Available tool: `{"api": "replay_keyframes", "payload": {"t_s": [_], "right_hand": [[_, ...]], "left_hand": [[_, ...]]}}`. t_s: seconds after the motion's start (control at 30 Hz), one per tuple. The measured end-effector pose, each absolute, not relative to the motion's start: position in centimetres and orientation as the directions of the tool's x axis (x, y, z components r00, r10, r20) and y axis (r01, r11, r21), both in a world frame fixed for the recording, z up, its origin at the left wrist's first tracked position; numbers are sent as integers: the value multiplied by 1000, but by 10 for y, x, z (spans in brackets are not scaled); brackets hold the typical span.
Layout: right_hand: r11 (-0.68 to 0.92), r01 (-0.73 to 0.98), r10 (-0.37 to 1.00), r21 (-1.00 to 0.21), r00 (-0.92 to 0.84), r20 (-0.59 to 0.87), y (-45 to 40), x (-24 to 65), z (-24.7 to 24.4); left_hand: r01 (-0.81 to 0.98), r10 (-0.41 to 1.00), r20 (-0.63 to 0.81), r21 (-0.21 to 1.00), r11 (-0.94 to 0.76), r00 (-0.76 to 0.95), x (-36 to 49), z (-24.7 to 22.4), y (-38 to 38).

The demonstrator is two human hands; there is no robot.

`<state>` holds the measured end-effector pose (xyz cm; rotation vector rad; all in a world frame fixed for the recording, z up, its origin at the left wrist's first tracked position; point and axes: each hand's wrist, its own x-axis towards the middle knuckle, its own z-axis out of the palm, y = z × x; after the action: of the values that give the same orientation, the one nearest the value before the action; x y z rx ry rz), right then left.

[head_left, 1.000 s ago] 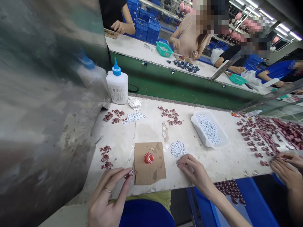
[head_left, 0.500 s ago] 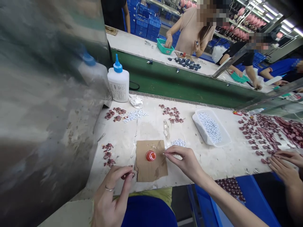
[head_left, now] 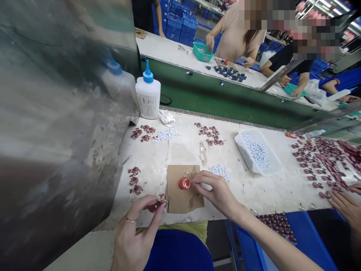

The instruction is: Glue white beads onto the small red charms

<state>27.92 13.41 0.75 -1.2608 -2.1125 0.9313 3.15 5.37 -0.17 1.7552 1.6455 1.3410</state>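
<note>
My left hand (head_left: 141, 226) pinches a small dark-red figure piece (head_left: 160, 200) between thumb and fingertips, left of a square of brown cardboard (head_left: 176, 203). On that cardboard stands a small red cap (head_left: 184, 183), glossy at the mouth. My right hand (head_left: 216, 188) has its thumb and fingertips pressed together at the cap's right rim. In the earlier frame a tiny white bit shows at these fingertips; now the fingers and the rim hide it. Just behind the right hand lies a small pile of white-and-blue bits (head_left: 220, 171).
A translucent tub (head_left: 273, 163) of similar bits stands to the right. A white bottle with a blue nozzle (head_left: 148, 96) is at back left, beside a metal wall (head_left: 70, 113). Dark-red pieces (head_left: 213, 135) lie in groups. A co-worker's hand (head_left: 345, 205) is at far right.
My right hand has moved left from the cardboard's edge to the red cap's rim. The piece in my left hand is turned up and shows more. The camera view has shifted slightly.
</note>
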Motion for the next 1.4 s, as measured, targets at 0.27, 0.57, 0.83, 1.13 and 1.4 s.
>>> {"api": "replay_keyframes", "payload": {"t_s": [0.27,0.57,0.83,1.13,1.4], "right_hand": [[234,502,936,-832,-347,54,133,279,7],[53,256,967,-965,-253,-14,115,269,42],[174,185,921,-967,-379,93,106,261,67],[198,87,883,-976,-449,138,109,255,69],[296,193,838,-935,-523,157,108,258,68]], "left_hand": [[585,876,481,701,-409,36,34,8,59],[480,857,514,745,-462,28,50,23,62],[473,877,476,759,-448,67,60,32,61],[278,868,495,828,-488,49,63,31,63],[326,869,492,813,-483,62,63,32,62]]}}
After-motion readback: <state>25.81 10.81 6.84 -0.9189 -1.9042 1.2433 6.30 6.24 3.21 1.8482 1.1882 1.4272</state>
